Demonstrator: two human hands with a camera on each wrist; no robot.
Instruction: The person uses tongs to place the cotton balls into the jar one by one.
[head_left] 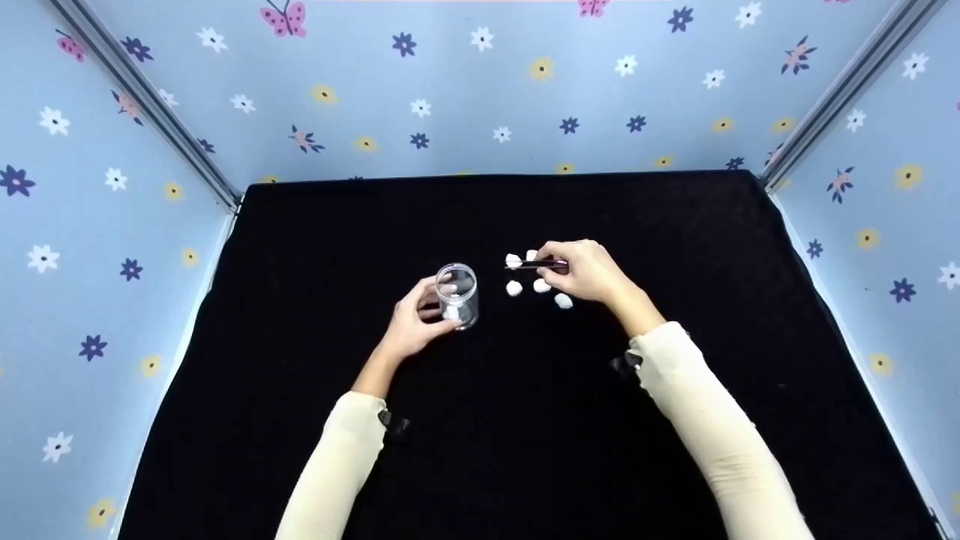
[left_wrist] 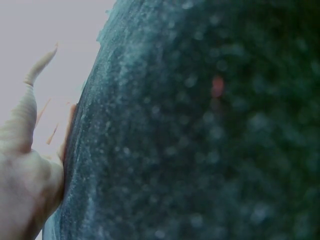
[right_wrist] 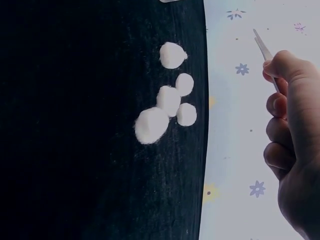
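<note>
My left hand (head_left: 412,322) grips a clear jar (head_left: 469,309) from its left side, thumb in front and fingers behind. The jar's mouth faces up, and something white shows low inside it. Between the thumb and fingers of my right hand (head_left: 589,271) is a pair of tweezers (head_left: 536,264), pointing left above the cotton balls (head_left: 514,288). Their tips stand slightly apart with nothing between them in the right wrist view. Several white cotton balls (right_wrist: 152,125) lie loosely grouped on the black cloth. The left wrist view shows part of the left hand (left_wrist: 27,170); the jar is not visible there.
A black cloth (head_left: 495,435) covers the table. Blue patterned walls (head_left: 487,90) enclose its back and both sides, with metal posts (head_left: 142,97) at the rear corners. Dark wrist cameras (head_left: 394,424) sit at the cuffs of pale sleeves (head_left: 334,465).
</note>
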